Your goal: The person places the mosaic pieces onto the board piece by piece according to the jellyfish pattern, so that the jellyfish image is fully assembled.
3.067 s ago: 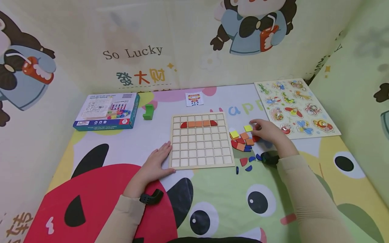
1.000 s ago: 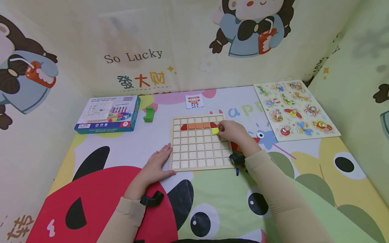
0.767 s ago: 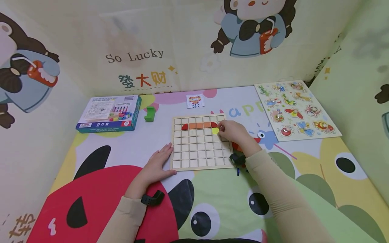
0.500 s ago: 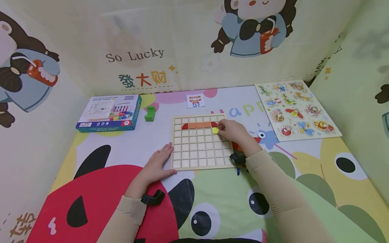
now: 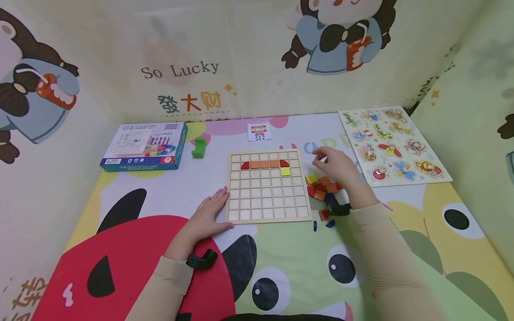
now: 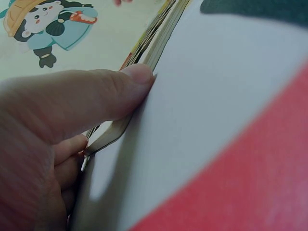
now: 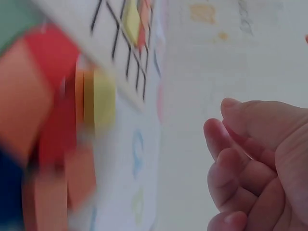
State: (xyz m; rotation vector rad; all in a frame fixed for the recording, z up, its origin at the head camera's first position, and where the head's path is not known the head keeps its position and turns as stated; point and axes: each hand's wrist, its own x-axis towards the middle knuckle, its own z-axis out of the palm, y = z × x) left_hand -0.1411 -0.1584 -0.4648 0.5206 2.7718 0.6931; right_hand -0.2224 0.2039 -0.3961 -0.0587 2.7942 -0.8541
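A wooden grid board lies in the middle of the table. In its second row, several orange squares run between two red quarter-round pieces. A yellow square tile sits in the cell below the right red piece. My left hand rests at the board's lower left corner, fingers extended; the left wrist view shows the thumb against the board's edge. Raised right of the board, my right hand has loosely bent fingers with nothing between them. Loose coloured tiles lie below it, partly hidden by the wrist strap.
A small pattern card lies behind the board. At the back left are a boxed game and a green block. An insect puzzle board takes up the back right. Several blue pieces lie near the board's lower right corner.
My right hand brought a yellow tile from the loose pieces onto the board, let it go in a cell, and moved back right above the pile. My left hand stayed in place.
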